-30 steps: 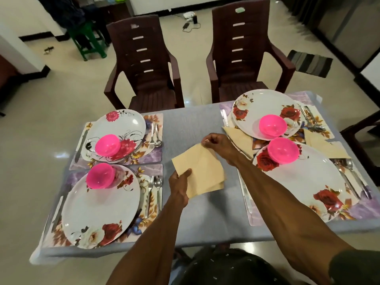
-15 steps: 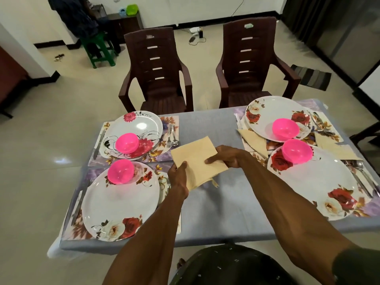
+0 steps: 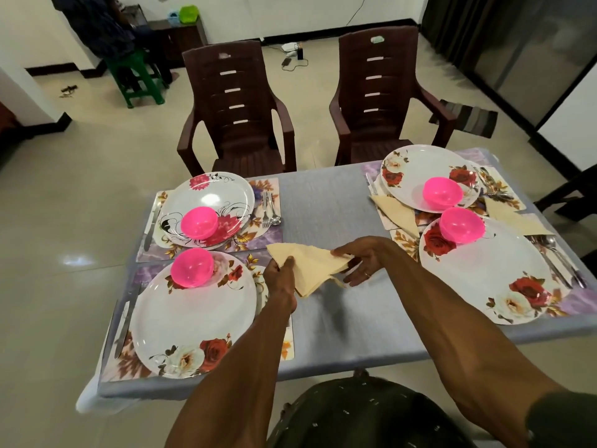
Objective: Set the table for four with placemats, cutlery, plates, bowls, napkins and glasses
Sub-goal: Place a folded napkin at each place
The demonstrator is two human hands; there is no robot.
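Napkin (image 3: pixel 310 266), pale yellow and folded into a rough triangle, hung just above the middle of the grey tabletop (image 3: pixel 326 202), held between both hands. The left hand (image 3: pixel 280 276) pinched its near-left corner, thumb on top, a narrow grip closed on the cloth. The right hand (image 3: pixel 361 261) took the right tip between thumb and forefinger while its other fingers spread loosely below.

On the left side lay two floral placemats, each with a white flowered plate and a pink bowl on it: the far plate (image 3: pixel 206 208) with its bowl (image 3: pixel 198 223), and the near plate (image 3: pixel 190 315) with its bowl (image 3: pixel 192 267). A fork and spoon (image 3: pixel 269 210) lay just right of the far plate, a knife (image 3: pixel 151 221) to its left.

On the right side two more plates overlapped, the far one (image 3: pixel 416 171) and the near one (image 3: pixel 494 273), each carrying a pink bowl. A folded napkin (image 3: pixel 395 210) lay left of them, another (image 3: pixel 513 218) to the right, with cutlery (image 3: pixel 559 258) beside the near plate.

Two brown chairs (image 3: pixel 237 101) stood at the far edge.
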